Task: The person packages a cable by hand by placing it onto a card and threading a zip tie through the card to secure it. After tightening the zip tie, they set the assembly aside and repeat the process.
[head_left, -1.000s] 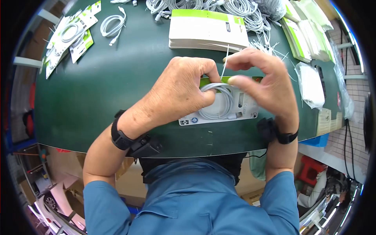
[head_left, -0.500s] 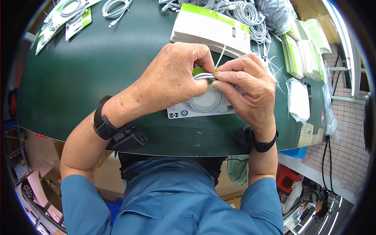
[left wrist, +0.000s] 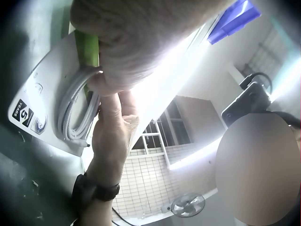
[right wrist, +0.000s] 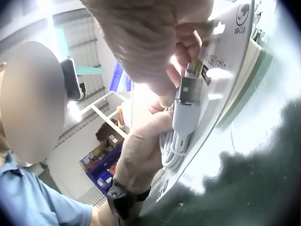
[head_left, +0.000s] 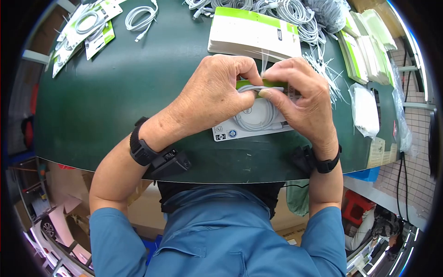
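A coiled grey-white cable [head_left: 251, 121] lies on a white and green retail card [head_left: 220, 131]; its USB plug [right wrist: 188, 106] shows in the right wrist view. My left hand [head_left: 217, 87] pinches the upper side of the coil between thumb and fingers, over the card's green strip. A thin white tie [head_left: 264, 61], blurred, sticks up from there past my left fingertips. My right hand [head_left: 304, 94] is curved at the coil's right, its thumb tip touching the cable. Its index fingertip is right at the tie, with a gap between thumb and index.
Beyond the hands lies a stack of cards [head_left: 247, 34], with a heap of coiled cables [head_left: 295, 21] behind. Loose white ties [head_left: 325, 76] and a white packet [head_left: 365, 111] are at right. Carded cables [head_left: 87, 27] and a single coil [head_left: 140, 19] lie far left on the green table [head_left: 124, 69].
The right hand came in from the right and pinched at the tie beside the left fingers; now its thumb and index are parted again. The left hand kept its grip on the coil.
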Tool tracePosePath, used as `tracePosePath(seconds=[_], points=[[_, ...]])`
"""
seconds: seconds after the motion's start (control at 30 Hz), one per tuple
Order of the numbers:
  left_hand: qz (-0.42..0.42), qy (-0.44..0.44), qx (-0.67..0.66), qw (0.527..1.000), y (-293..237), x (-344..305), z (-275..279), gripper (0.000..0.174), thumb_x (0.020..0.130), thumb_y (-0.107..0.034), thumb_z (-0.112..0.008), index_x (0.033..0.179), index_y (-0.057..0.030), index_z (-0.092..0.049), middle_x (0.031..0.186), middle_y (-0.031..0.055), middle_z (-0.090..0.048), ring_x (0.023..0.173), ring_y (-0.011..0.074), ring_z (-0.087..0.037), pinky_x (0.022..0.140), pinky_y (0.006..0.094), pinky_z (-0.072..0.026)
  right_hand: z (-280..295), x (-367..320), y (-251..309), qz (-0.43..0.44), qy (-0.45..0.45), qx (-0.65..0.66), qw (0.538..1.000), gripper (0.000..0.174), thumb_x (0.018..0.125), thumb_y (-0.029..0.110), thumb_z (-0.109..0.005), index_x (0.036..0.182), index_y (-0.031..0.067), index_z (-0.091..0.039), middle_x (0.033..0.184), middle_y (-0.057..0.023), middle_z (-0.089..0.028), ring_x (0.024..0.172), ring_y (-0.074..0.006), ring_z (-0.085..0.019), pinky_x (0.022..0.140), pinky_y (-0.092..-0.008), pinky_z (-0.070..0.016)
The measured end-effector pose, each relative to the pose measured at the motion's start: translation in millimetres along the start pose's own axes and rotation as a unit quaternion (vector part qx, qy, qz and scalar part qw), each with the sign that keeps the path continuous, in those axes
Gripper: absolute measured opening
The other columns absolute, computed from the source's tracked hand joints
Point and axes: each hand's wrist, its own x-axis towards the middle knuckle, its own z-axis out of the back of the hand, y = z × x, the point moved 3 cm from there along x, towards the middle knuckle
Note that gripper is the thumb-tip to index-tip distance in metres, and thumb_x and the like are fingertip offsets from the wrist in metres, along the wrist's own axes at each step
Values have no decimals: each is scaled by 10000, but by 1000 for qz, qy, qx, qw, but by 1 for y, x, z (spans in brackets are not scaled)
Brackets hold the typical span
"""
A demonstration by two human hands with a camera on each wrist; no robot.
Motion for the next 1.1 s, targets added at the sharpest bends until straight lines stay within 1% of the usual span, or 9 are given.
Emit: tracePosePath(seconds=[0.07,0.1,0.2,0.23,0.33,0.43,0.63,0.73,1.1], points=[[-9,5,-2,1000,1,1,-3,120,842,-14,-727,955,22,-744,849,67,-759,830,88,-702,768,283,-594,3,1,3,-34,-3,7,999,277,825,121,-863,1071,28,-776,999,-103,-754,932,-274,-728,814,-376,-581],[-11,8,-4,1000,1,0,-5,116,842,-12,-725,952,23,-741,846,64,-756,827,85,-697,758,280,-592,2,-2,1,-37,-14,23,999,324,868,139,-842,1147,0,-753,1010,-137,-767,912,-267,-754,815,-369,-597],[1,23,-20,1000,-2,0,-7,101,843,-5,-720,940,24,-728,849,62,-750,834,79,-690,752,274,-590,-1,-3,0,-105,-18,81,991,296,898,133,-824,1145,-15,-754,979,-148,-776,860,-253,-761,786,-353,-604],[8,29,-27,999,-2,0,-7,96,844,-2,-719,936,24,-723,852,62,-748,839,78,-689,754,271,-590,-2,-3,1,-84,-21,63,994,266,913,109,-807,1145,-11,-758,950,-149,-784,816,-251,-760,759,-341,-601],[13,39,-26,999,-1,1,-6,86,848,4,-718,931,23,-711,862,61,-747,849,76,-689,759,269,-591,-6,-4,1,-76,-22,88,993,219,916,71,-793,1120,-2,-761,931,-137,-779,796,-239,-751,739,-327,-594],[12,36,-44,998,5,0,-9,85,854,11,-714,938,21,-703,872,52,-746,840,75,-684,754,267,-590,-7,-4,0,-78,-26,88,993,151,912,51,-793,1048,2,-747,892,-122,-764,761,-222,-736,695,-319,-579],[11,30,-59,998,4,1,-8,81,860,20,-708,938,23,-692,889,48,-740,866,74,-679,778,266,-588,-12,-1,3,15,-84,-5,996,150,902,67,-811,919,36,-666,788,-102,-694,696,-273,-699,620,-360,-543],[15,32,-57,998,3,0,-12,80,857,24,-706,935,24,-689,882,42,-733,868,76,-678,794,265,-586,-14,-2,1,29,-91,-39,995,159,904,72,-809,922,58,-652,776,-100,-682,692,-294,-693,614,-379,-541],[26,68,-75,995,3,-2,-19,99,839,23,-703,937,22,-690,917,29,-720,922,79,-684,867,272,-586,-15,-4,0,8,-96,-42,995,151,914,85,-806,927,67,-657,786,-102,-697,676,-286,-707,603,-371,-551]])
